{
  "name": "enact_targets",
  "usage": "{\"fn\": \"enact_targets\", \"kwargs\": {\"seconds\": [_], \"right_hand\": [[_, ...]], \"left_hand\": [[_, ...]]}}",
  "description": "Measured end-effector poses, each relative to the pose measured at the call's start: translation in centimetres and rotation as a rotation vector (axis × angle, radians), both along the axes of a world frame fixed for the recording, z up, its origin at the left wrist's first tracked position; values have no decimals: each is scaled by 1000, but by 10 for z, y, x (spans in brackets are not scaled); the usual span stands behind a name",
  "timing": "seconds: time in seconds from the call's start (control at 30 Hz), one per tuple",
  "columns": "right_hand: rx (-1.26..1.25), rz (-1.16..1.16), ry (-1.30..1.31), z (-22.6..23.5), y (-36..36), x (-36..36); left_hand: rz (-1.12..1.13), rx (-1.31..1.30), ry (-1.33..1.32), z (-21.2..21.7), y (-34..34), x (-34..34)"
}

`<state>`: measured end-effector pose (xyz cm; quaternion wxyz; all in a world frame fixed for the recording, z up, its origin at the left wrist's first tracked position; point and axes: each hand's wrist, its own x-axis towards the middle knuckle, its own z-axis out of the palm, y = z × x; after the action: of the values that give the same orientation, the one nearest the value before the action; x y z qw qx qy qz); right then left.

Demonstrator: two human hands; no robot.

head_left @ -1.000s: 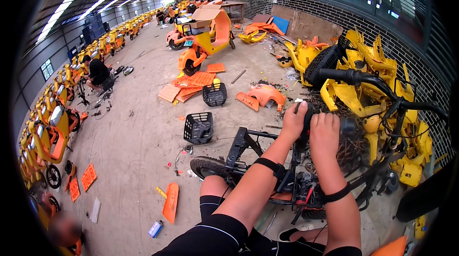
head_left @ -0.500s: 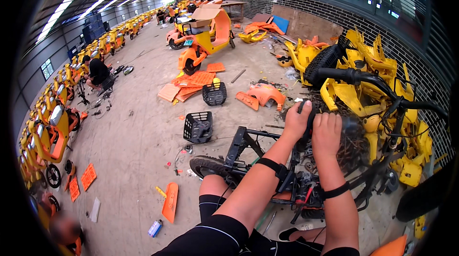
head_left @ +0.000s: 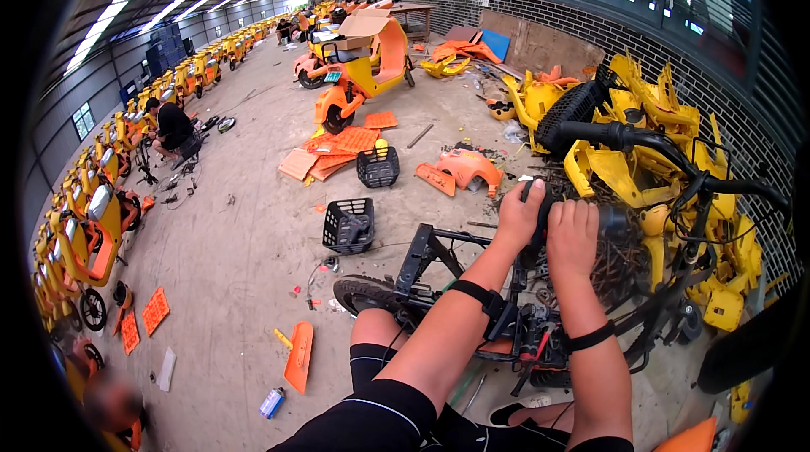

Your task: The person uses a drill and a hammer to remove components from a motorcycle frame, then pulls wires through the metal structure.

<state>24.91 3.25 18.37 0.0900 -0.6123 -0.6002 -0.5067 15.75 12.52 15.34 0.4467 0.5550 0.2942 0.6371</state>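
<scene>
On the concrete floor, a stripped black bike frame (head_left: 506, 317) stands between the knees. Left hand (head_left: 519, 216) and right hand (head_left: 574, 237) each clench a dark part atop it. The frame looks rigid, heavy; best held by its tubes.

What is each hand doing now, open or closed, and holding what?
Left hand: closed on a dark tool.
Right hand: closed on the same dark tool.
</scene>
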Motion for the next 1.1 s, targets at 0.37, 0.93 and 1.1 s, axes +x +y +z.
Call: {"fn": "enact_targets", "kwargs": {"seconds": [0.37, 0.93, 1.1], "right_hand": [[-34, -112, -97, 5, -6, -25], [31, -156, 95, 2, -21, -5], [36, -142, 72, 6, -25, 4]], "left_hand": [[-68, -24, -145, -10, 3, -11], [-15, 43, 159, -12, 19, 23], [-169, -18, 97, 7, 1, 20]]}}
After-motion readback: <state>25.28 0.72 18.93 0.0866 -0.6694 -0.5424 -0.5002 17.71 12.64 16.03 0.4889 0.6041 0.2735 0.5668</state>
